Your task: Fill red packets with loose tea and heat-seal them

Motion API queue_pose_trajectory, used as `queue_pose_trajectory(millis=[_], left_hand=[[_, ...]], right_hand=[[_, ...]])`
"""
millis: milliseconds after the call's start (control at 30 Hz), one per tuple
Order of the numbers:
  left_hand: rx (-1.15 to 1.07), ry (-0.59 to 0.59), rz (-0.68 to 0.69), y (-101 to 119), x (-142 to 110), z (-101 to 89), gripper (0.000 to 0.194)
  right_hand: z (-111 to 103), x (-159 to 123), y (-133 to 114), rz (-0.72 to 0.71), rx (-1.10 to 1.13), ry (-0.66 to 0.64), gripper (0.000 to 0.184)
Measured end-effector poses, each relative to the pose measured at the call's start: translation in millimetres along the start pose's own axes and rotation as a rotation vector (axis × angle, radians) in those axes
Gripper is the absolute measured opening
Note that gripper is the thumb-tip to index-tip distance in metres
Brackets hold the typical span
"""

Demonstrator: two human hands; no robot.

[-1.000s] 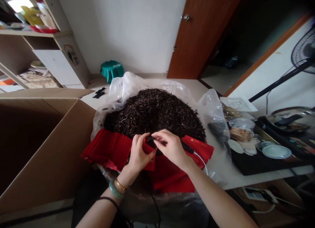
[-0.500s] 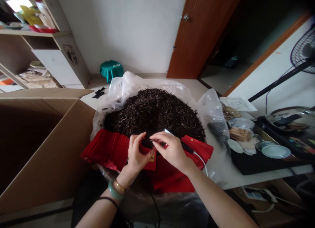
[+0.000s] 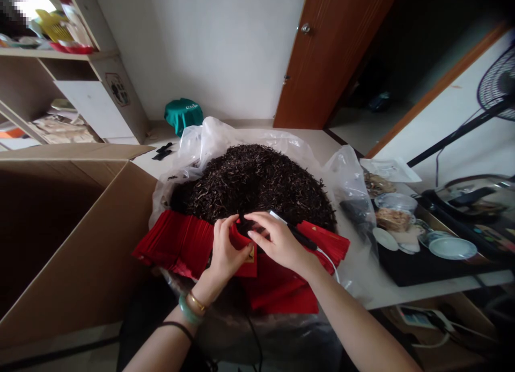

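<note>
A big mound of dark loose tea leaves (image 3: pixel 253 181) fills a clear plastic bag (image 3: pixel 209 139) in front of me. Rows of flat red pouches (image 3: pixel 181 240) lie along its near edge. My left hand (image 3: pixel 225 251) grips one small red pouch (image 3: pixel 245 251) by its mouth. My right hand (image 3: pixel 277 240) is pinched at that pouch's opening, with dark tea between its fingertips. A thin white and black tool (image 3: pixel 295 232) lies just behind the right hand.
A large open cardboard box (image 3: pixel 72 238) stands on the left. On the right, a table holds a dark tray (image 3: pixel 426 267) with dishes and a metal pot (image 3: pixel 475 192). A fan (image 3: pixel 497 82), a brown door (image 3: pixel 333 50) and shelves (image 3: pixel 60 56) stand behind.
My right hand's fingers have shifted slightly forward and lowered at the pouch mouth. The left hand keeps hold of the pouch.
</note>
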State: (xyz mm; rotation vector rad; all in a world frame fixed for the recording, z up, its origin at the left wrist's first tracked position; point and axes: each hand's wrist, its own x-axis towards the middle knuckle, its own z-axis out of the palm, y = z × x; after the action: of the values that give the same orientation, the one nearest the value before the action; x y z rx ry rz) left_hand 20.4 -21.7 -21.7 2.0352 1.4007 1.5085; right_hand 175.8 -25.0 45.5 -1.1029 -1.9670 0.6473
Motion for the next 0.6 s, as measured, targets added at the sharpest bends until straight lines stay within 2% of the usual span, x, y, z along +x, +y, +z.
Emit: queue_pose_trajectory(millis=[100, 367, 600], left_hand=[[-0.015, -0.03, -0.006, 0.5, -0.1, -1.1, 0.056], [-0.004, -0.114, -0.025, 1.6, 0.3, -3.4, 0.06], [-0.004, -0.136, -0.042, 1.3, 1.9, -3.7, 0.051]], right_hand=[[7.1, -0.7, 2.2, 0.015, 0.003, -0.021, 0.029], [9.9, 0.7, 9.6, -0.014, -0.04, 0.111, 0.019], [6.9, 2.2, 4.0, -0.031, -0.02, 0.134, 0.016]])
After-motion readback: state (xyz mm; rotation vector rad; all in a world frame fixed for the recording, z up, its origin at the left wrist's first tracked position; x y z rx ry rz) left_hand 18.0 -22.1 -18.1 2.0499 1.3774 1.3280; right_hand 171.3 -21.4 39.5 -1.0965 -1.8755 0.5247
